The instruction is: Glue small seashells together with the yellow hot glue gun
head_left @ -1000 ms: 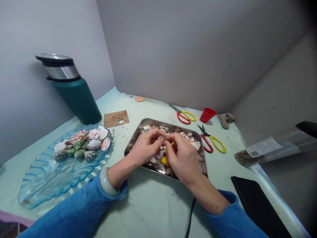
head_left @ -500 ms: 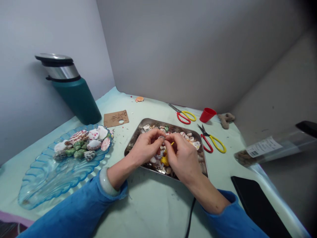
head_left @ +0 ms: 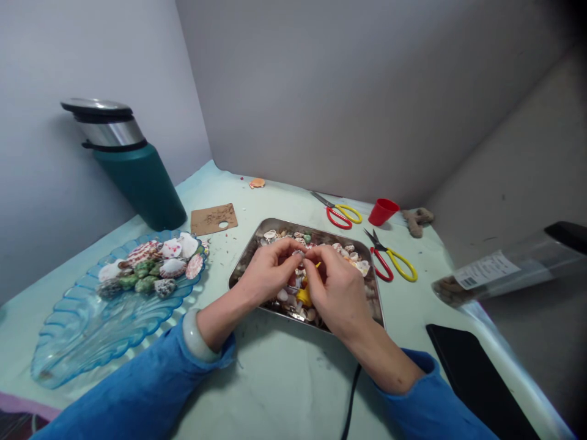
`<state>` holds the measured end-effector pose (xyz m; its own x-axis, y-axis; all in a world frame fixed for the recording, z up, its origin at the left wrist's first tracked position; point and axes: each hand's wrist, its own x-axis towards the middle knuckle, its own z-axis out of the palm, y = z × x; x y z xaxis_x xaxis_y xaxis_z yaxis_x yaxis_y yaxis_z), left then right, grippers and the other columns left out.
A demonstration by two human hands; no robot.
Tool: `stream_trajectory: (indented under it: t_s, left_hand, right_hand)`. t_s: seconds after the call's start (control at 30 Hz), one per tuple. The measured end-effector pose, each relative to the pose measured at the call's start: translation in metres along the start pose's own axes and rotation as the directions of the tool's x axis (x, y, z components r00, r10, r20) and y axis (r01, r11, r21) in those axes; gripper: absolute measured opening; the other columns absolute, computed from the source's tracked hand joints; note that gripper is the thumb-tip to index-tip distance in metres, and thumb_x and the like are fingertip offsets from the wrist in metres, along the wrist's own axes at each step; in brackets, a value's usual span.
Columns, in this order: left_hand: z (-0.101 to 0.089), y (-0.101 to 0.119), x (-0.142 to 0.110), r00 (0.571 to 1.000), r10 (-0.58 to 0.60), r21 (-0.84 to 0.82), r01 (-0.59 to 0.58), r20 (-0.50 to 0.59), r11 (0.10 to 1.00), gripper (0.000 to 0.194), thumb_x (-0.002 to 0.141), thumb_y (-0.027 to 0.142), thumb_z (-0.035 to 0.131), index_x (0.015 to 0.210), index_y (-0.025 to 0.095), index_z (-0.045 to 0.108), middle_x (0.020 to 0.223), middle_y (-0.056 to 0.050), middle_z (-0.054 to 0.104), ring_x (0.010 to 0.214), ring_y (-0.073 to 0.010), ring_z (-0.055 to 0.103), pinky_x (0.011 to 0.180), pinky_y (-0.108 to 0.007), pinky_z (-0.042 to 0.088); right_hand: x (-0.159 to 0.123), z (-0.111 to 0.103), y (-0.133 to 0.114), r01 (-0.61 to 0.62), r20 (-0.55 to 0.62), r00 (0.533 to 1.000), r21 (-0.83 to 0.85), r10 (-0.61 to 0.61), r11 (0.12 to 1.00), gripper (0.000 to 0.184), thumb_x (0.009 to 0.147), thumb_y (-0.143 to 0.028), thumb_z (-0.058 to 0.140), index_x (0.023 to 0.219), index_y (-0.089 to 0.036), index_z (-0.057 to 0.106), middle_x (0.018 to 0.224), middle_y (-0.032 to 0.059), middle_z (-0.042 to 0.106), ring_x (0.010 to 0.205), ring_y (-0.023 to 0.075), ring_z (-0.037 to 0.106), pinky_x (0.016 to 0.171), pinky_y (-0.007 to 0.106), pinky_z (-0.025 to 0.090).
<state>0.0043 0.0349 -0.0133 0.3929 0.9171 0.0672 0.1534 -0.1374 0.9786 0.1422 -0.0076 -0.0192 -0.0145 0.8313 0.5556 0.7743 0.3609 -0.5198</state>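
Over a metal tray (head_left: 237,269) of mixed shells, my left hand (head_left: 269,269) and my right hand (head_left: 338,282) meet fingertip to fingertip. Each is closed in a pinch around something small between them, too small and too covered by the fingers to name. Beneath the hands, a yellow piece (head_left: 304,297) lies among white, brown and spotted shells (head_left: 283,295). To the left, a clear blue scalloped dish (head_left: 92,342) holds several larger shells (head_left: 172,267) and green-grey snail shells (head_left: 145,284).
A teal bottle (head_left: 140,183) stands behind the dish, near a brown card (head_left: 213,219). Two pairs of scissors (head_left: 343,215), a red cup (head_left: 383,211) and a brown lump (head_left: 416,221) lie to the right. A clear labelled tube (head_left: 499,269) and a black phone-like slab (head_left: 477,379) are at far right.
Both hands keep nearly the same pinch over the tray. The whole view has shifted very slightly; nothing else has visibly moved.
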Motion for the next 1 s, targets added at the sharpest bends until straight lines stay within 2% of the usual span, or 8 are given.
stream_trajectory:
  t_s: [0.43,0.77,1.0]
  left_hand:
    - [-0.0001,-0.0018,0.0001,1.0,0.0,0.035,0.0,-0.012,0.999,0.022,0.084,0.029,0.054,0.099,0.014,0.062,0.056,0.003,0.055,0.048,-0.0107,0.054,0.046,-0.02,0.043]
    - [-0.0009,-0.0066,0.0005,0.999,0.042,-0.008,-0.041,0.01,0.999,0.017,0.084,0.031,0.055,0.093,0.016,0.06,0.066,0.002,0.057,0.048,-0.0086,0.054,0.046,-0.019,0.044]
    - [-0.0006,-0.005,-0.0001,0.999,0.041,-0.006,-0.041,0.021,0.999,0.018,0.085,0.03,0.054,0.095,0.016,0.06,0.068,0.001,0.058,0.05,-0.0091,0.054,0.047,-0.02,0.045]
  right_hand:
    - [-0.0016,-0.0001,-0.0001,0.003,0.008,1.0,-0.011,-0.002,1.0,0.008,0.088,-0.018,0.049,0.088,-0.019,0.057,0.081,0.0028,0.065,0.071,0.0171,0.06,0.067,0.028,0.041]
    - [-0.0004,0.0004,0.0004,0.007,-0.003,1.0,-0.014,-0.007,1.0,0.008,0.087,-0.019,0.049,0.088,-0.02,0.058,0.08,0.0027,0.067,0.07,0.0169,0.061,0.065,0.028,0.042]
    - [-0.0015,0.0018,0.0023,-0.017,-0.005,1.0,-0.009,0.017,1.0,0.014,0.088,-0.021,0.05,0.098,-0.018,0.058,0.086,0.0049,0.069,0.074,0.0186,0.064,0.065,0.029,0.044]
